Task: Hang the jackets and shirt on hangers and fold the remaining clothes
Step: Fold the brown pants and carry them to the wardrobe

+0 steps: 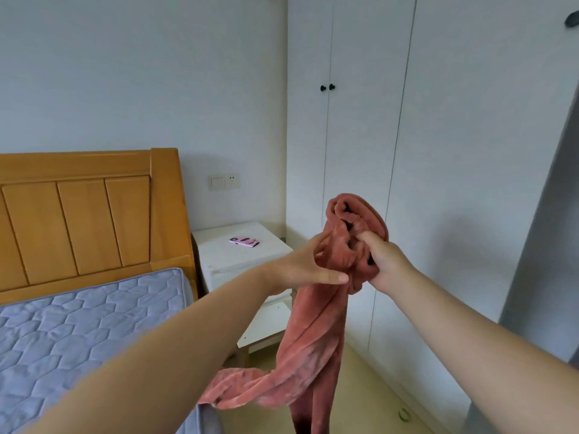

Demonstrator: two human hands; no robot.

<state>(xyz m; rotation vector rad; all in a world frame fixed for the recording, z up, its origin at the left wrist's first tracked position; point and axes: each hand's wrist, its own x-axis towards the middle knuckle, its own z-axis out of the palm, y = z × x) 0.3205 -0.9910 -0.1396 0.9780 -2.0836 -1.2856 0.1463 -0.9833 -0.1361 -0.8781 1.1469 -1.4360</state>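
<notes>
Holding a pinkish-red fleece garment (313, 339) up in front of the chest, the person has both bare arms stretched forward. The right hand (387, 261) is clenched around the bunched top of the cloth, with its thumb pressed into the folds and a rolled loop of fabric standing up above the fist. The left hand (308, 264) meets the cloth just beside the right one. One straight finger lies across the front of the fabric while the others slip into a fold, so it pinches a fold of the cloth. Which digit lies in front cannot be told.

Below the hands the garment hangs in a long twisted column, clear of any surface at the top. One lower part trails out toward the corner of the bed (94, 324), and another drops straight down out of view. The bottom of the cloth is blurred.

The bed has a blue quilted mattress and a wooden headboard (78, 220). Beside it stands a white nightstand (219, 249) with a pink phone (244, 241) lying flat on top. A wall switch and socket (224, 182) sit above it, and a white wardrobe (360, 136) with small black knobs fills the right side.
</notes>
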